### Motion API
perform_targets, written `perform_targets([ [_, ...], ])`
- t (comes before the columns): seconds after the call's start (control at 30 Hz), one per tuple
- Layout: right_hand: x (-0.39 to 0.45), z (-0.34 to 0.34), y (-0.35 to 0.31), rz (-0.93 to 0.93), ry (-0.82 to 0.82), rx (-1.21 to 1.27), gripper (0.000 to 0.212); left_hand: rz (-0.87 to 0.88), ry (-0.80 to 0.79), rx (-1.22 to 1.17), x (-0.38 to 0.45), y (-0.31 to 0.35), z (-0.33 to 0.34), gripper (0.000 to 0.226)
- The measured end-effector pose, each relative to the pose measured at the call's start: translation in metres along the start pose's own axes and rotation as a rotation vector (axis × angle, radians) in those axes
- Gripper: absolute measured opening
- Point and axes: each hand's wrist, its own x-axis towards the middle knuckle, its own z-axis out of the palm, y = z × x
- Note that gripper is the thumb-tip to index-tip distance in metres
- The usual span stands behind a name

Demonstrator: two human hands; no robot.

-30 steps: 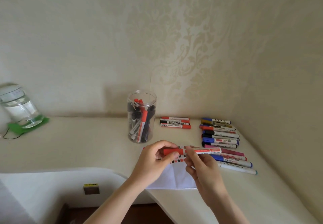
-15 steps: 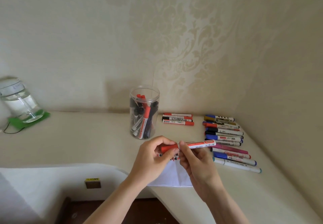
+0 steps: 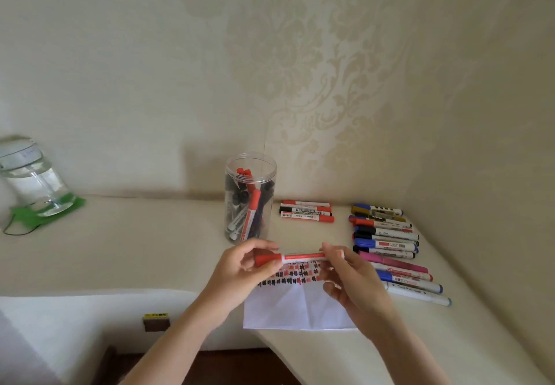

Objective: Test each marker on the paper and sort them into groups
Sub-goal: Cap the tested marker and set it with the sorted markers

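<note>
A red marker (image 3: pixel 303 256) lies level in the air between both hands, above the white paper (image 3: pixel 294 306). My left hand (image 3: pixel 240 270) pinches its red cap end, and my right hand (image 3: pixel 348 276) grips the barrel's other end. Rows of red and black test marks cover the paper's far part. A clear jar (image 3: pixel 250 195) behind the hands holds several red and black markers. Three markers form a small group (image 3: pixel 306 212) to the jar's right. A larger row of several mixed-colour markers (image 3: pixel 387 243) lies along the right side.
A glass water vessel (image 3: pixel 33 180) on a green base stands at the far left. The wall closes the desk at the back and on the right. A small dark block with a yellow label (image 3: pixel 156 321) sits below the desk's front edge.
Both hands have lifted the red marker slightly, and my right hand has slid along the barrel toward its far end. The camera view shifted a little.
</note>
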Motion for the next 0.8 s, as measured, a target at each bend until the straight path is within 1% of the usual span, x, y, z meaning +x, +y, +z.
perform_targets([
  [0.03,0.001,-0.003,0.000,-0.024,-0.011,-0.066,0.036,-0.004,0.030,-0.044,0.000,0.002,-0.003,0.031],
  [0.1,0.001,0.001,0.002,-0.048,-0.065,-0.180,0.028,0.031,0.149,-0.130,0.003,0.004,-0.004,0.036],
  [0.17,0.003,0.014,0.005,-0.094,-0.097,-0.327,0.020,0.099,0.275,-0.168,0.009,0.006,0.000,0.037],
  [0.2,0.004,0.020,0.005,-0.123,-0.094,-0.367,0.018,0.148,0.308,-0.156,0.011,0.008,0.003,0.037],
  [0.3,0.011,0.034,0.004,-0.198,-0.085,-0.335,0.014,0.298,0.322,-0.070,0.018,0.015,0.007,0.041],
  [0.4,0.019,0.045,0.000,-0.254,-0.101,-0.346,0.011,0.369,0.344,-0.003,0.024,0.029,0.003,0.043],
  [0.47,0.024,0.055,-0.004,-0.293,-0.096,-0.345,0.012,0.406,0.353,0.000,0.030,0.042,-0.003,0.043],
  [0.57,0.034,0.062,-0.015,-0.389,-0.017,-0.362,0.012,0.460,0.393,-0.042,0.045,0.075,-0.018,0.043],
  [0.67,0.040,0.055,-0.022,-0.380,0.053,-0.306,0.009,0.540,0.496,-0.017,0.063,0.116,-0.040,0.041],
  [0.73,0.042,0.047,-0.020,-0.363,0.084,-0.318,0.010,0.586,0.545,0.066,0.077,0.135,-0.050,0.040],
  [0.8,0.041,0.043,-0.014,-0.350,0.102,-0.330,0.010,0.594,0.559,0.186,0.090,0.138,-0.052,0.041],
])
